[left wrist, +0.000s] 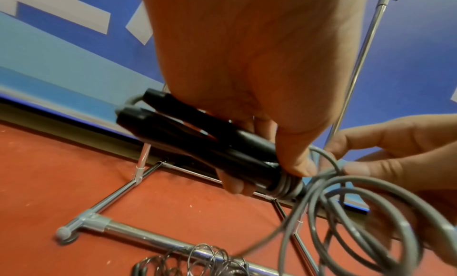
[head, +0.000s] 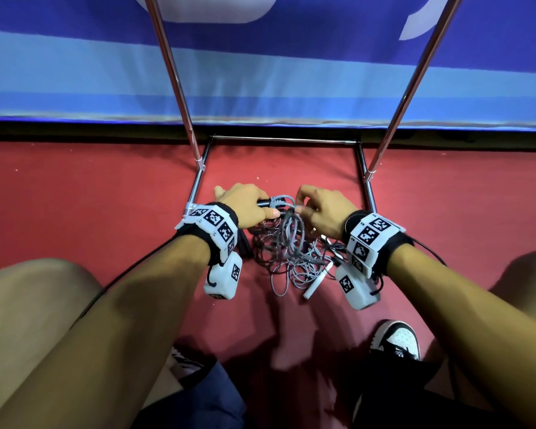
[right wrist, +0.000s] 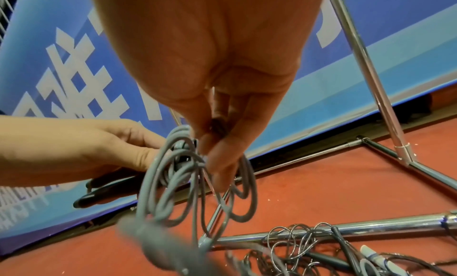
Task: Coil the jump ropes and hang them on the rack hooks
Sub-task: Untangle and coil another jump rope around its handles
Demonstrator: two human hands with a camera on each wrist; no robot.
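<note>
Two black handles [left wrist: 197,141] lie side by side in the left hand [head: 245,205], fingers curled round them. The right hand [head: 324,209] pinches the grey rope [right wrist: 178,174], whose loops hang below both hands, above the red floor [head: 90,196]. Light and springy, the cord will likely uncoil if freed; holding it where the turns cross near the handles looks safest. More ropes [head: 291,261] lie tangled on the floor inside the rack [head: 174,72] base.
</note>
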